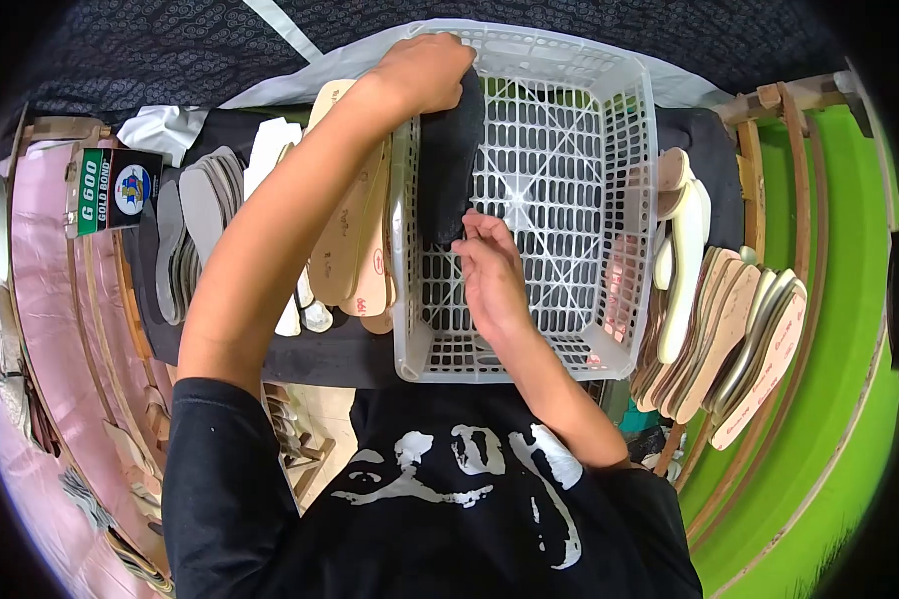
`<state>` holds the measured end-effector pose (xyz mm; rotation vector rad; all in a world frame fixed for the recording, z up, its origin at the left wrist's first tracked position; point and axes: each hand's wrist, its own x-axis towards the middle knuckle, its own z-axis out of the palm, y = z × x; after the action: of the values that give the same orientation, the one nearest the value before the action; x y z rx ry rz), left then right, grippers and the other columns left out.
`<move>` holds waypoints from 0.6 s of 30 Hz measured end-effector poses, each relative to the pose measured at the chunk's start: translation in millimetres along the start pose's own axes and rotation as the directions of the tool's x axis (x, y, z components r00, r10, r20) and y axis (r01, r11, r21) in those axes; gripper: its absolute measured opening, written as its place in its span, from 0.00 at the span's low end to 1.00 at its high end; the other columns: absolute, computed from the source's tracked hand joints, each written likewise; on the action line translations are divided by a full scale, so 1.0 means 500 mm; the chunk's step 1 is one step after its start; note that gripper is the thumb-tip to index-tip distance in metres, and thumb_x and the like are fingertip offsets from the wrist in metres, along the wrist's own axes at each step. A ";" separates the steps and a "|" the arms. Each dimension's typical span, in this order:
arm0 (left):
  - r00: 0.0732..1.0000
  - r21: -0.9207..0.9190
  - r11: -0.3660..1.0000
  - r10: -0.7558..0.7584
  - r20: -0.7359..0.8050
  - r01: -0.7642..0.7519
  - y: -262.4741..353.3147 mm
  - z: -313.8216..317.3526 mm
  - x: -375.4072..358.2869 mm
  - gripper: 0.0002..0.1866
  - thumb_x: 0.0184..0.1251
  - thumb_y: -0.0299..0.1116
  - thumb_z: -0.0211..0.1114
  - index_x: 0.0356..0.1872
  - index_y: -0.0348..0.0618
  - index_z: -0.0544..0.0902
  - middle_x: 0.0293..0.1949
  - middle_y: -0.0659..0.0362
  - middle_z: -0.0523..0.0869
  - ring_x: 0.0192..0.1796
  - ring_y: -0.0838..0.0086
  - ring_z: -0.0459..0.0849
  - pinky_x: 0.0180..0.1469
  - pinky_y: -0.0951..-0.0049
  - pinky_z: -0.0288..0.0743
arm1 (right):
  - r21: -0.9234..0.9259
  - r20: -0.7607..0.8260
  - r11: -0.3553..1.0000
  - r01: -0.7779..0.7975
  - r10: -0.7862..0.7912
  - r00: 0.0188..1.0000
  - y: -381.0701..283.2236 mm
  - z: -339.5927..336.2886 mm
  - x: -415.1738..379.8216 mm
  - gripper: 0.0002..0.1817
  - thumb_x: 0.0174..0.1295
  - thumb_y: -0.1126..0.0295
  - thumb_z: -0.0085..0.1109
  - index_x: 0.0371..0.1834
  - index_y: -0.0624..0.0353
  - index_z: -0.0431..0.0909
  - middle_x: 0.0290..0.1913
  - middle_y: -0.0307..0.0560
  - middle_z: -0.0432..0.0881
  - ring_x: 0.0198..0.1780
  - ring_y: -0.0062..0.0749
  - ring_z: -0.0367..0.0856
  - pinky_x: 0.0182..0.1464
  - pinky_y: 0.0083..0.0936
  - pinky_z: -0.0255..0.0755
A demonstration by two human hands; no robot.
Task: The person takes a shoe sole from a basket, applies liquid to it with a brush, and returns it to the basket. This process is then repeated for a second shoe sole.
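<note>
A dark insole-shaped piece (pixel 448 165), perhaps several layered together, stands along the left inner wall of a translucent white plastic basket (pixel 624 110). Around its far end my left hand (pixel 425 72) is closed, knuckles up at the basket's far left rim. Down inside the basket, my right hand (pixel 493 275) has its thumb and fingertips curled at the near end of the same piece. The bottom grid of the basket shows to the right of both hands.
Tan insoles (pixel 345 235) with handwriting lean against the basket's left side, and grey insoles (pixel 210 195) stand farther left. On the right are rows of beige insoles (pixel 714 329). A Gold Bond box (pixel 115 192) sits at far left. Wooden rails (pixel 754 185) run along the right.
</note>
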<state>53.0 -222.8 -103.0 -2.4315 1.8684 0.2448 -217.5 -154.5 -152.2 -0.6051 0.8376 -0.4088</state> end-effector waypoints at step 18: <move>0.758 -0.754 0.655 -0.465 -0.457 -0.053 0.171 0.106 -0.728 0.12 0.69 0.19 0.74 0.52 0.36 0.92 0.46 0.52 0.93 0.39 0.67 0.90 0.41 0.70 0.84 | -0.337 0.415 0.721 0.605 -0.463 0.783 0.056 0.069 -0.219 0.09 0.67 0.87 0.62 0.47 0.65 0.79 0.64 0.58 0.85 0.72 0.45 0.85 0.75 0.39 0.76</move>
<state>-125.3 109.7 -91.2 -3.6753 1.8701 0.2207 -254.0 -60.7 -90.3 -1.3430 0.4339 -0.6404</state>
